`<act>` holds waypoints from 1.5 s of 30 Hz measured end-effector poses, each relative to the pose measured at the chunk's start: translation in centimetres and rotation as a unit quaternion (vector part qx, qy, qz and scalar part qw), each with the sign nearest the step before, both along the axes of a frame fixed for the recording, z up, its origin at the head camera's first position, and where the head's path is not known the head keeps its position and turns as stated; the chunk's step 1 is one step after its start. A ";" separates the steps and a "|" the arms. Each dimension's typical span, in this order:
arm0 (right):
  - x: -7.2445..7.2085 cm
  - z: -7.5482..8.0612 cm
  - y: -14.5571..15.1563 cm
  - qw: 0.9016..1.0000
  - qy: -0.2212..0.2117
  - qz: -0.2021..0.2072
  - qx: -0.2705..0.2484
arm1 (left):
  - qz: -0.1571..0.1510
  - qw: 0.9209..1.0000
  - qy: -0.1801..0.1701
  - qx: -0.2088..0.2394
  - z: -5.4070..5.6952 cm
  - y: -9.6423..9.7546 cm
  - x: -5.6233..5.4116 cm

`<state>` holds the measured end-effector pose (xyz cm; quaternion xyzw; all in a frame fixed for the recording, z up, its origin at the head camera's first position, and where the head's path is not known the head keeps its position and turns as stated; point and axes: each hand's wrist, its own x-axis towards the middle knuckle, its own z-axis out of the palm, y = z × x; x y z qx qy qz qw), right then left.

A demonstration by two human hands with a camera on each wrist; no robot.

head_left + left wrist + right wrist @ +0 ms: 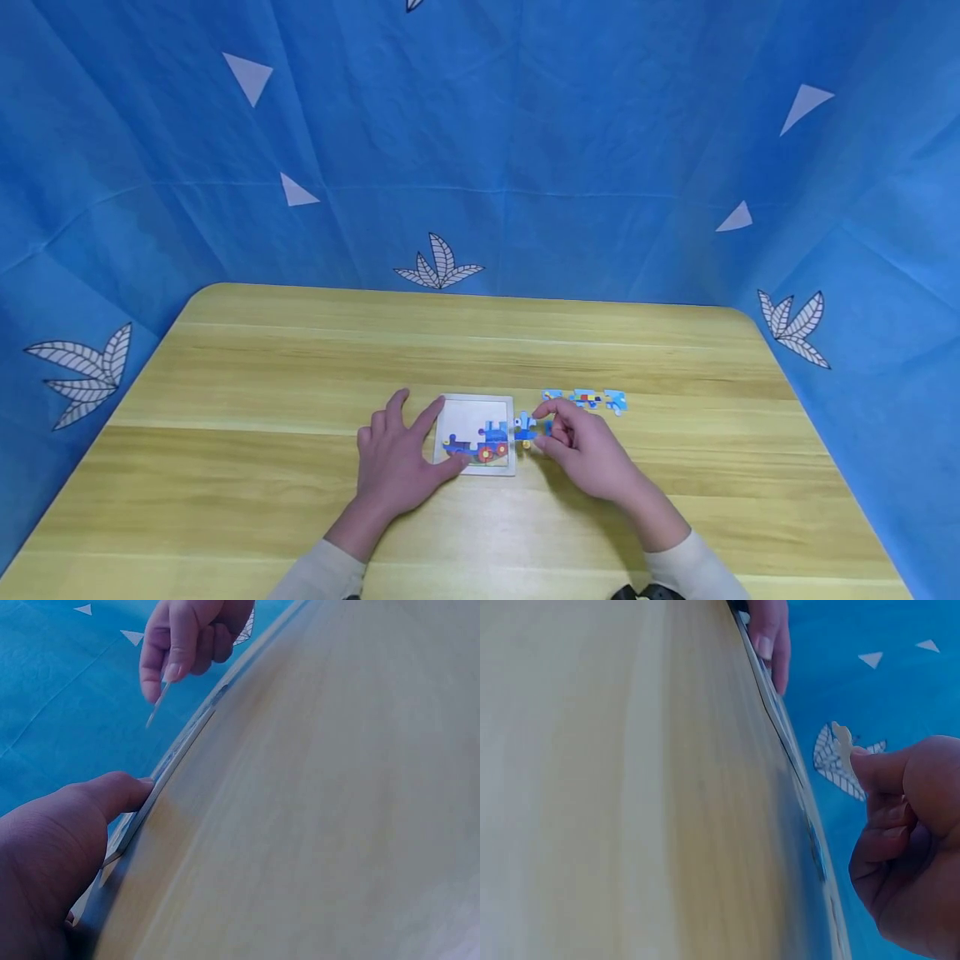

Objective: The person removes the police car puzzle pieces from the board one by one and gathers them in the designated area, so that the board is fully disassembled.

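My right hand (585, 450) pinches a blue jigsaw puzzle piece (524, 435) between thumb and fingers, just off the right side of a puzzle tray. In the right wrist view the piece's pale edge (843, 746) shows at the thumb tip, raised above the table. The square white-rimmed tray (491, 400) lies flat, its lower part filled with joined pieces (486, 448) of a blue vehicle with red wheels. My left hand (401, 462) spreads along the tray's left side, index fingertip at the upper left corner and thumb over the lower rim.
Loose puzzle pieces (585, 397) lie in a row behind my right hand, and another blue bit shows beside its fingers. The wooden table (300, 358) ends at a blue patterned cloth (510, 167) behind and at the sides.
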<state>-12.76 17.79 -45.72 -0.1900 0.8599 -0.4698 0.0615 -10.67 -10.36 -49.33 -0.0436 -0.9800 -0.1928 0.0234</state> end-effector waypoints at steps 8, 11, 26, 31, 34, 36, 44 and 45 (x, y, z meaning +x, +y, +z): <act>0.2 0.1 2.1 1.000 0.000 -0.022 -0.001 | 0.000 1.000 -0.001 -0.003 -0.1 -0.1 0.0; 0.2 0.1 3.0 0.999 0.000 -0.033 0.001 | -0.001 1.000 0.001 -0.003 -0.2 -0.1 0.0; 0.1 -1.3 6.9 0.997 -0.019 -0.061 0.031 | 0.001 1.000 0.004 -0.004 -0.1 -0.1 0.0; 0.1 -1.3 7.5 0.997 -0.019 -0.068 0.044 | 0.002 1.000 0.000 -0.004 0.0 0.0 0.0; 0.1 -1.2 7.7 0.996 -0.024 -0.071 0.053 | 0.002 1.000 0.001 -0.002 0.0 0.0 0.0; 0.1 -1.2 7.7 0.996 -0.027 -0.069 0.057 | 0.001 1.000 0.003 -0.002 0.0 0.0 0.0; -0.1 -1.3 7.8 0.994 -0.020 -0.075 0.083 | -0.001 1.000 0.006 0.001 0.0 -0.1 0.0; -0.1 -1.4 7.7 0.994 -0.019 -0.074 0.081 | -0.001 1.000 0.005 0.001 0.0 -0.1 0.1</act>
